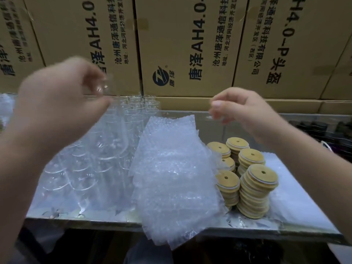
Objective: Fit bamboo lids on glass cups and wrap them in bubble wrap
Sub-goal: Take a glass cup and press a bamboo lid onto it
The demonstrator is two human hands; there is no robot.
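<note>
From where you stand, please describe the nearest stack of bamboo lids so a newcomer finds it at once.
On the shiny table before the cardboard boxes, look right of the bubble wrap pile. Among the lid stacks there, the nearest stack is the tallest and closest to the front edge.

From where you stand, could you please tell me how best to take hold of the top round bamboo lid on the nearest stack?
Probably pinch the top round bamboo lid by its rim, from above and the right. It lies nearly flat, rim exposed, atop its stack; a shorter lid stack crowds its left.
</note>
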